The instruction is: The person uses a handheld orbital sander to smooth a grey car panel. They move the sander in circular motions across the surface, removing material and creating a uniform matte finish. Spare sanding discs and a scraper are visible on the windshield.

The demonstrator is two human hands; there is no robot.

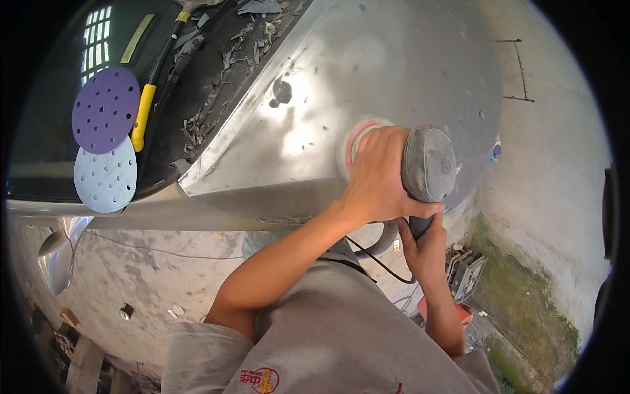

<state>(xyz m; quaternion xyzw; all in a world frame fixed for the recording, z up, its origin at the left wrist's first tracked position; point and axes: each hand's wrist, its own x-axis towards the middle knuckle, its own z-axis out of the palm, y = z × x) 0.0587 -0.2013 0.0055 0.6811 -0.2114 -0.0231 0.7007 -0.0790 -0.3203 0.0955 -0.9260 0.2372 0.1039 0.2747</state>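
An orbital sander point(430, 164) with a dark round body rests on the grey car hood point(262, 154), its pad edged in pink and white. My left hand point(377, 177) is wrapped over the front of the sander, thumb reaching toward its handle. Just below, my right hand point(423, 253) grips the dark handle from behind. A grey hose point(382, 244) and a black cable run down from the tool. Around the sander the hood looks dull and scuffed, with bright reflections and dark spots. The pad's underside is hidden.
On the windshield lie a purple sanding disc point(105, 108), a pale blue disc point(105, 177) and a yellow-handled tool point(143, 118). Torn masking scraps point(246, 43) litter the hood's rear edge. A side mirror point(62, 253) juts out left; a toolbox point(466, 270) sits by the right wall.
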